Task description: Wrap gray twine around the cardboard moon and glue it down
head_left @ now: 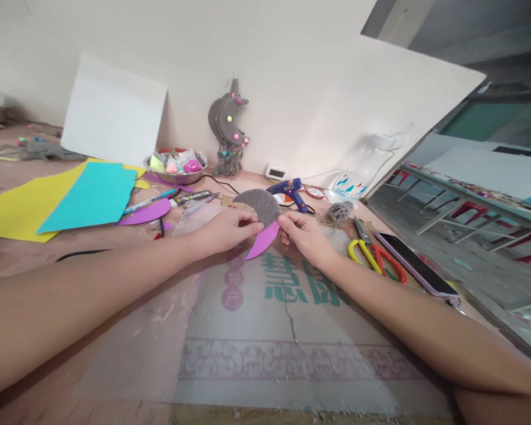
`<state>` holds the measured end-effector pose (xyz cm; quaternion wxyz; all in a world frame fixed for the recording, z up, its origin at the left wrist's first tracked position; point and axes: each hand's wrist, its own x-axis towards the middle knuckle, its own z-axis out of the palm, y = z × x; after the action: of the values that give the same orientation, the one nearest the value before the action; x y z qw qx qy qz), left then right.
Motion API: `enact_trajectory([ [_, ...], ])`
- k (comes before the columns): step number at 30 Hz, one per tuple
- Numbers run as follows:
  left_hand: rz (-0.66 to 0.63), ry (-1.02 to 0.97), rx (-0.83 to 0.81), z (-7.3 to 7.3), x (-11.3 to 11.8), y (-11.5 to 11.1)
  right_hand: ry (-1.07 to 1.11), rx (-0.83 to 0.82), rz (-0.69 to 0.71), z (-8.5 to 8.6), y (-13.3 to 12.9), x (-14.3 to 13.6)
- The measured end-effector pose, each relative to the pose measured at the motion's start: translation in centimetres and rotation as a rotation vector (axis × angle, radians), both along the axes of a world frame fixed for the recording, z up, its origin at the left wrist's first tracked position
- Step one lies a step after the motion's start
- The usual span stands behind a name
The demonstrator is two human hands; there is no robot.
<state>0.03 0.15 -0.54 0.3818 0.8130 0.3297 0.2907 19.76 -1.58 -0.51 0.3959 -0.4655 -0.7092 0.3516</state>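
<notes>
A crescent [265, 208], its upper part covered in grey yarn and its lower tip bare purple [264, 241], is held up between both hands above a printed plastic sheet [248, 319]. The fingers and thumb of my left hand [236, 229] pinch its left edge. On the right edge, my right hand [301, 233] grips it near where grey meets purple. Strands of yarn lie side by side across the covered part. A loose grey strand [292, 316] lies on the sheet below.
Behind the hands are a blue glue gun [295, 192], a yarn ball [340, 211] and a bowl [177, 172]. Scissors [376, 254] and a phone [416, 262] lie right. Yellow [22, 206] and blue sheets [91, 198] lie left. A decorated grey moon [230, 121] hangs behind.
</notes>
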Motion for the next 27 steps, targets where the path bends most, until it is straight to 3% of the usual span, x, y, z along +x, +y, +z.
enact_trajectory([
  [4, -0.020, -0.029, 0.060, -0.16, 0.03, 0.20, -0.017, -0.022, 0.013, 0.08, -0.02, -0.06],
  [15, -0.008, -0.116, -0.219, -0.10, 0.08, -0.25, -0.008, -0.025, 0.021, -0.19, 0.26, 0.16],
  [20, 0.000, -0.032, -0.048, 0.01, 0.02, 0.00, -0.026, -0.010, 0.018, -0.11, 0.18, 0.10],
  [27, -0.043, -0.080, -0.068, -0.32, 0.05, 0.05, -0.065, 0.004, 0.013, -0.08, 0.17, 0.14],
])
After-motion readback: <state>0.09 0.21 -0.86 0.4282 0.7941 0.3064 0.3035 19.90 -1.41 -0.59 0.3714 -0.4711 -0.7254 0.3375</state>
